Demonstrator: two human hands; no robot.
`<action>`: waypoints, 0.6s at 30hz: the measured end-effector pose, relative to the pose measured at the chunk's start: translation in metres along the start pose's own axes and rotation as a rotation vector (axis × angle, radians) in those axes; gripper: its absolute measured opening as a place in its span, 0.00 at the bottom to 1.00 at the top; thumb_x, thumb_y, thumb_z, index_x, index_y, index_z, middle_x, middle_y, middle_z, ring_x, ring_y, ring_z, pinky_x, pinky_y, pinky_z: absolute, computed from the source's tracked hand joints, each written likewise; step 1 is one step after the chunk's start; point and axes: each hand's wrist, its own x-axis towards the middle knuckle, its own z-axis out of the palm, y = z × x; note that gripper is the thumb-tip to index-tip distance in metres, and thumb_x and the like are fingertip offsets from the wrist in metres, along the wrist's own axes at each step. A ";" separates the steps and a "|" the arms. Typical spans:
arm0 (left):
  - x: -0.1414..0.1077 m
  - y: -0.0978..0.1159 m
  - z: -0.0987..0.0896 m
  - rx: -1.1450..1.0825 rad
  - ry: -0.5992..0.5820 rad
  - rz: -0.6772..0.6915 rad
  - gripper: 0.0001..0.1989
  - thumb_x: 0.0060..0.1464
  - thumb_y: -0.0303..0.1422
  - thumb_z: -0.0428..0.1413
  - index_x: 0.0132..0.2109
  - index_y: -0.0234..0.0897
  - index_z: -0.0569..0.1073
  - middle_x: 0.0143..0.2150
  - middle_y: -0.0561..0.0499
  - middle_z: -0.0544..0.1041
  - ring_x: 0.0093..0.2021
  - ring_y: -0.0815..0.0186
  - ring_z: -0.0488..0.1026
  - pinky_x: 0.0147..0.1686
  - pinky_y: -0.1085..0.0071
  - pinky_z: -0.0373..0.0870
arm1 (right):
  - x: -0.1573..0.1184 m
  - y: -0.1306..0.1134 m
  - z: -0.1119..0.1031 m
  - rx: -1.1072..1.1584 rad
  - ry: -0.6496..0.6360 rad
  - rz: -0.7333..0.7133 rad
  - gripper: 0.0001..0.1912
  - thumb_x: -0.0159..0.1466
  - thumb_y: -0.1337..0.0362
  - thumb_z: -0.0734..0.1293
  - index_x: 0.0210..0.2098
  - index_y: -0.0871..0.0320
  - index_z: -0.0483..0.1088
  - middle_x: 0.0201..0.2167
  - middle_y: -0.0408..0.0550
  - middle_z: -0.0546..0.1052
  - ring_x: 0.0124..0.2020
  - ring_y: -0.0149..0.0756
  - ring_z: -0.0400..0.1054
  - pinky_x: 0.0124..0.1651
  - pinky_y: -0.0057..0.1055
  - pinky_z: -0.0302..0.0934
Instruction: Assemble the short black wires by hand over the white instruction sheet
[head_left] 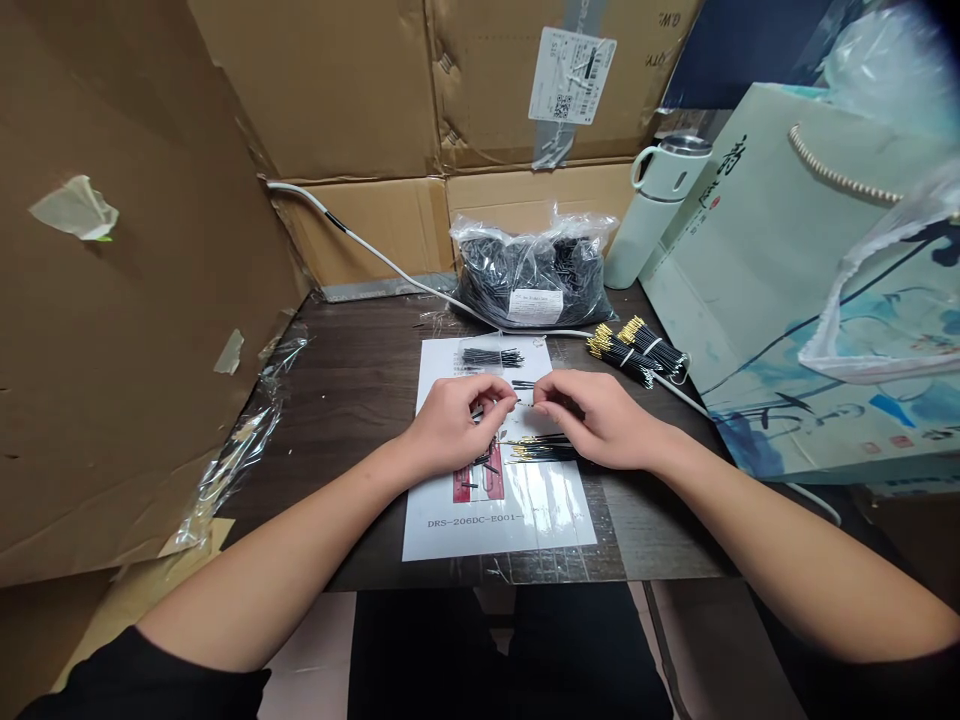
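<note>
My left hand [463, 420] is closed in a pinch, with a small dark piece, apparently a short black tube, at its fingertips. Just across a narrow gap, my right hand [596, 415] pinches the end of a thin wire [531, 404]; most of that wire is hidden by the fingers. Below the right hand lies a row of black wires with gold terminals [544, 448] on a printed white sheet [517, 535]. Short black tubes [470, 486] are scattered under the left hand. Behind the hands, a clear tray [480, 340] holds more black pieces.
A clear bag of black tubes [536, 275] stands at the back. Two tied wire bundles [637, 350] lie to the right, beside a white cable [397, 268]. A pale flask [652, 215] and a large paper bag [780, 300] bound the right; cardboard [135, 300] walls the left.
</note>
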 end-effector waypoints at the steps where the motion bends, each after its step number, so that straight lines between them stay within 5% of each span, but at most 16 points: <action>1: 0.000 0.001 0.000 -0.004 0.005 -0.009 0.05 0.69 0.30 0.60 0.43 0.37 0.82 0.35 0.51 0.84 0.33 0.67 0.76 0.36 0.70 0.71 | 0.000 0.001 0.000 -0.006 0.044 -0.008 0.05 0.77 0.67 0.64 0.42 0.55 0.70 0.35 0.45 0.78 0.33 0.36 0.69 0.39 0.34 0.61; 18: 0.001 0.003 0.000 -0.002 0.029 -0.021 0.05 0.70 0.30 0.61 0.44 0.37 0.82 0.39 0.51 0.85 0.37 0.66 0.79 0.40 0.68 0.74 | 0.000 0.005 0.000 -0.021 0.055 0.008 0.04 0.75 0.68 0.65 0.42 0.56 0.71 0.35 0.46 0.78 0.33 0.36 0.67 0.38 0.34 0.60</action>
